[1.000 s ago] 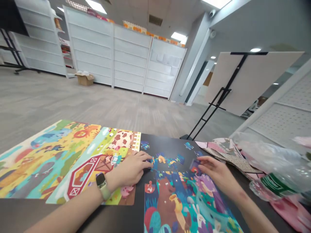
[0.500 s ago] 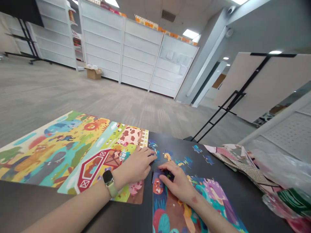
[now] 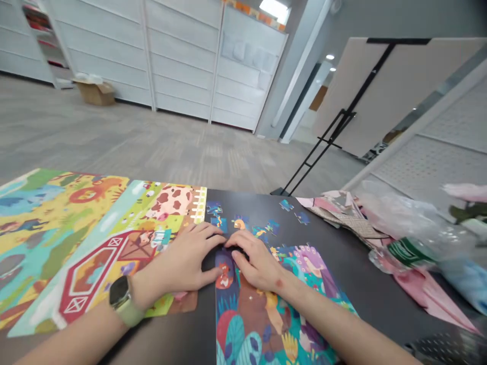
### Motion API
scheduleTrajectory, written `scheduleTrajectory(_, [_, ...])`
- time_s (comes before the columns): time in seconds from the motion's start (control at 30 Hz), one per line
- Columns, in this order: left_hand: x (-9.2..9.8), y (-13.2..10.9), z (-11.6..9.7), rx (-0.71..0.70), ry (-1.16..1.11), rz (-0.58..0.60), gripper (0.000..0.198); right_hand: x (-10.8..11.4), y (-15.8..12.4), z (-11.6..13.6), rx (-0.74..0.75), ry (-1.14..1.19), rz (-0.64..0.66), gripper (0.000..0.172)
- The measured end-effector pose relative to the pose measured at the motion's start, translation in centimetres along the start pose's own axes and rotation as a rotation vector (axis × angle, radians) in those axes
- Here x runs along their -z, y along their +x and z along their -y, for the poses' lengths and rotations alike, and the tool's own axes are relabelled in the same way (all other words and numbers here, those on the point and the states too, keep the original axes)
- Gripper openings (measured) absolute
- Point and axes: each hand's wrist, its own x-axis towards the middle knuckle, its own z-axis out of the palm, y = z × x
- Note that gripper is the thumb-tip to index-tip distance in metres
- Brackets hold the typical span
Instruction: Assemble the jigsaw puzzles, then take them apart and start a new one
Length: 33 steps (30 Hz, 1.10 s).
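Observation:
My left hand [image 3: 188, 258], with a watch on its wrist, lies at the top left corner of the partly assembled jigsaw puzzle [image 3: 262, 324]. Its thumb rests on the puzzle's left edge, apart from the stretched fingers. At the same corner, my right hand [image 3: 254, 261] has curled fingers meeting the left fingertips; anything under them is hidden. The puzzle shows a dark blue and purple underwater scene. Several loose blue puzzle pieces [image 3: 217, 223] lie just beyond the hands. Under my left forearm is a farm picture [image 3: 102, 263] with a red barn and a cow.
A yellow animal picture [image 3: 49, 228] lies at the far left of the black table [image 3: 205, 324]. Two loose pieces [image 3: 302, 218] are off to the right. Crumpled paper and plastic packaging [image 3: 399, 223] crowd the right side. Beyond stand a board on an easel [image 3: 335, 129] and white shelves.
The view has swung right and down. My left hand has come over to the puzzle's corner, its thumb now on the edge and its fingers against my right hand's.

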Motion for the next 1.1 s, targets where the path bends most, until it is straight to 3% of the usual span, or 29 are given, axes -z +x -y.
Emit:
scheduleTrajectory(0.2, [-1.6,-0.7,0.8,-0.092,0.028,-0.022,0.039,-0.1,-0.9,0.6,-0.032,-0.036,-0.059,0.025])
scheduleTrajectory(0.4, [-2.3,-1.0,1.8,-0.137,0.083,-0.018,0.038,0.5,0.4,-1.4,-0.095,-0.015,-0.093,0.024])
scheduleTrajectory(0.7, [-2.7,-1.1,2.0,-0.132,0.09,-0.002,0.037,0.2,0.5,-2.7,0.039,-0.047,-0.142,0.025])
scheduleTrajectory(0.83, [-2.7,-1.3,1.9,-0.137,0.093,-0.026,0.038,1.6,0.5,-3.0,0.04,-0.129,-0.2,0.026])
scheduleTrajectory(0.9, [-2.8,-1.2,1.9,-0.128,0.108,-0.03,0.035,2.8,0.6,-3.4,-0.026,-0.234,-0.251,0.033])
scheduleTrajectory(1.03, [-2.9,-1.0,1.9,-0.126,0.125,-0.034,0.027,5.5,0.5,-4.9,-0.388,-0.489,-0.246,0.057])
scheduleTrajectory(1.1, [-2.9,-0.9,1.9,-0.129,0.124,-0.038,0.025,6.7,0.3,-6.1,-0.516,-0.539,-0.22,0.059])
